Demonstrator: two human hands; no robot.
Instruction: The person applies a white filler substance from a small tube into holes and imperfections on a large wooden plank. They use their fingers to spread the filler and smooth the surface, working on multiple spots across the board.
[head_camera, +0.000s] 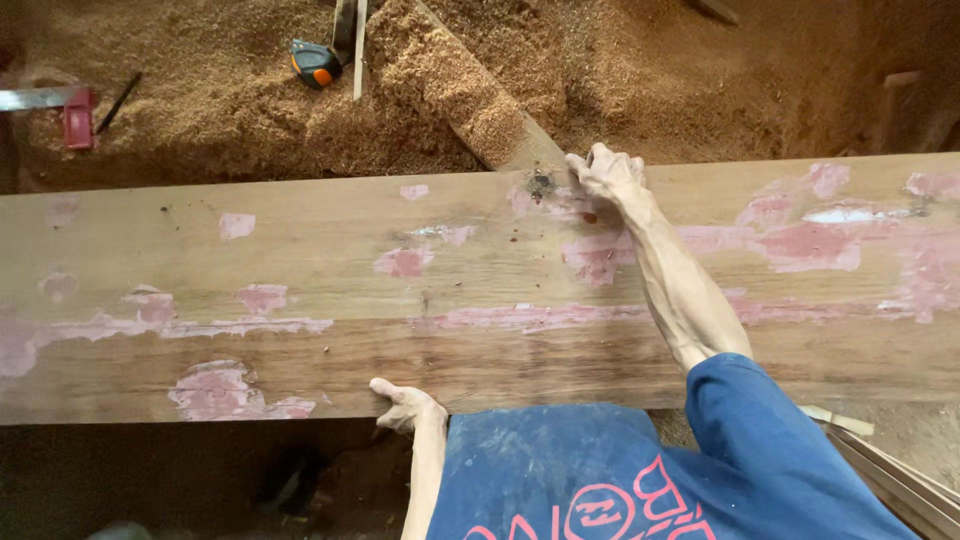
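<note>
From the head camera, looking straight down: I've got a wide wooden plank (300, 300) lying across in front of me, running left to right through the whole view. My right hand (604, 176) reaches over to the far edge, fingers curled over that edge near a dark knot (541, 184). My left hand (404, 404) hooks the near edge, thumb on top, fingers tucked under out of sight. So both hands are closed on the board, one on each long edge.

To handle this well, I judge the grips want to stay opposite each other so the plank stays level and doesn't twist, with palms firm against the edges.

The wood is brown, dull and worn, with flaking patches of pink paint (800, 243) scattered along the grain. Beyond it lies a deep, fluffy bed of sawdust (220, 100), and a narrower board (480, 100) half buried in it on a slant. A tape measure (315, 63), dark with orange, sits in the shavings, well apart from my hands, and something red (78, 118) shows at far left. My blue shirt (560, 470) fills the bottom.
</note>
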